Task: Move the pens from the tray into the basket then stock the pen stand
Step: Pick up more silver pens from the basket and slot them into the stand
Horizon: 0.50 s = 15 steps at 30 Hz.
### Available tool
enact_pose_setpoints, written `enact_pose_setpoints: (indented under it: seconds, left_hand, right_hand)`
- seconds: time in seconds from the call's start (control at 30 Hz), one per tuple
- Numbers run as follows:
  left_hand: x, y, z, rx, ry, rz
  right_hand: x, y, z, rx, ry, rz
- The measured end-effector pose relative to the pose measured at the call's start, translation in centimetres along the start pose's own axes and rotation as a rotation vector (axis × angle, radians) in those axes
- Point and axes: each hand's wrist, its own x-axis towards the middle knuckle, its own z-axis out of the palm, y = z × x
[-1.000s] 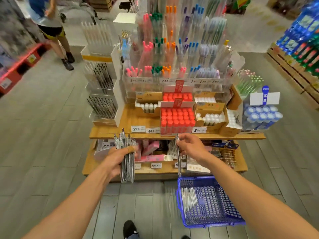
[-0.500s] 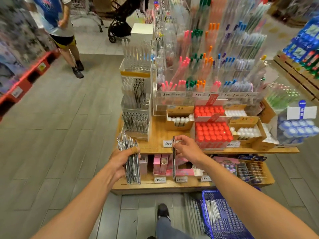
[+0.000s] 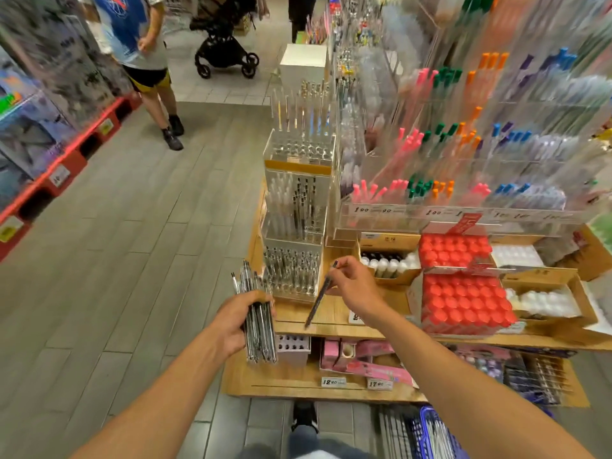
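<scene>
My left hand (image 3: 236, 321) grips a thick bundle of clear silver pens (image 3: 257, 313), held upright just left of the wooden shelf. My right hand (image 3: 356, 286) pinches a single dark pen (image 3: 318, 299), tilted with its tip down over the shelf top. Right in front of both hands stands the clear tiered pen stand (image 3: 296, 246), its lowest tier holding several similar pens. The blue basket (image 3: 430, 435) sits on the floor at the bottom right, partly cut off, with several white pens in it.
Red-capped bottles (image 3: 463, 301) and white-capped bottles fill cardboard boxes on the wooden shelf (image 3: 334, 318). Coloured pens hang in the acrylic display (image 3: 463, 180) behind. A person (image 3: 142, 61) and a stroller (image 3: 225, 44) stand in the aisle at the back left.
I have stepped left, so the pen stand now lies straight ahead and the basket has slid to the bottom right. My right hand has tilted its pen and risen toward the stand.
</scene>
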Motion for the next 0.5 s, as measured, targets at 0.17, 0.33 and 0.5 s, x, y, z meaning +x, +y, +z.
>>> enact_pose_setpoints:
  seconds: [0.17, 0.33, 0.5]
  left_hand:
    - [1.4, 2.0, -0.8, -0.007, -0.001, -0.035]
    - [3.0, 4.3, -1.7, -0.011, -0.051, -0.067]
    - [4.8, 6.6, -2.6, 0.074, -0.11, -0.104]
  right_hand:
    - [2.1, -1.4, 1.8, -0.038, 0.075, -0.141]
    - [3.6, -1.9, 3.6, -0.182, 0.069, -0.273]
    - [4.2, -1.8, 5.6, -0.429, 0.03, -0.248]
